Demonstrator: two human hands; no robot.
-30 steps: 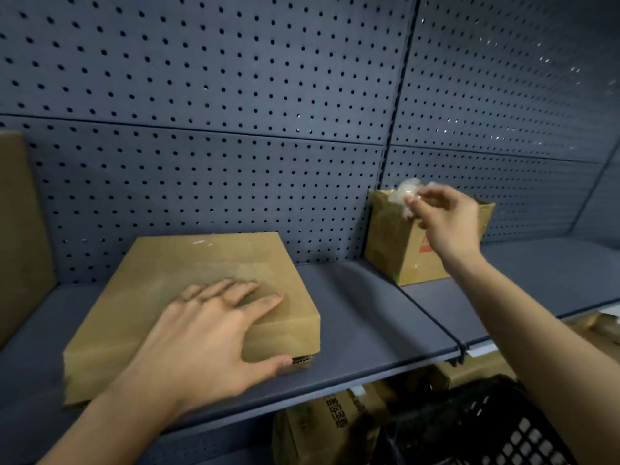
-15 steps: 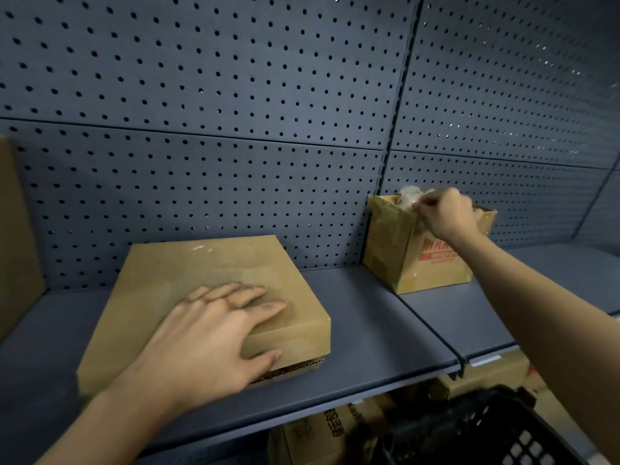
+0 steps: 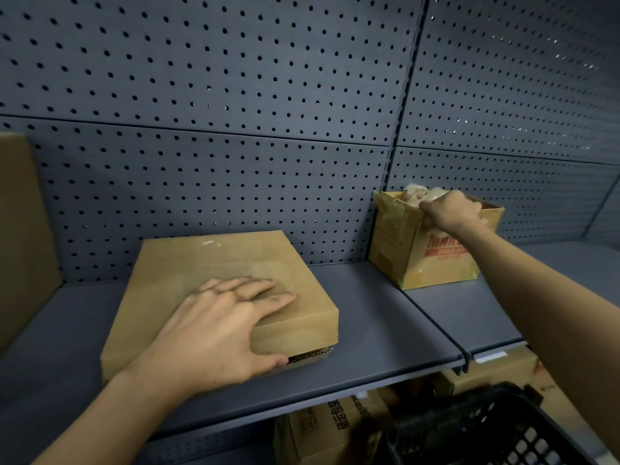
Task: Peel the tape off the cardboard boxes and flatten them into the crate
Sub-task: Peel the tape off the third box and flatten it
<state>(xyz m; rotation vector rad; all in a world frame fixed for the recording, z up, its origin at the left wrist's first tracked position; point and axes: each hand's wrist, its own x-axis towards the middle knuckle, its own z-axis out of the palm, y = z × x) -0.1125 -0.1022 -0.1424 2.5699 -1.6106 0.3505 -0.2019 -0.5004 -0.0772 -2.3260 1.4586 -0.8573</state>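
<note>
A flat, closed cardboard box (image 3: 214, 263) lies on the grey shelf (image 3: 385, 313). My left hand (image 3: 218, 327) rests on its near right corner, fingers straight on the top and thumb against the front face. Further right stands a small open cardboard box (image 3: 392, 243) with red print. My right hand (image 3: 453, 213) is at its top opening, fingers curled on a crumpled wad of clear tape (image 3: 414, 194) that sits in the box. The black plastic crate (image 3: 486, 427) is below the shelf at the bottom right.
A tall cardboard box (image 3: 20, 229) stands at the shelf's left end. A grey pegboard wall (image 3: 235, 95) backs the shelf. More printed cardboard boxes (image 3: 328, 427) sit on the level below, beside the crate.
My right hand carried the tape wad from above the small box down into its opening. My left hand stayed on the flat box.
</note>
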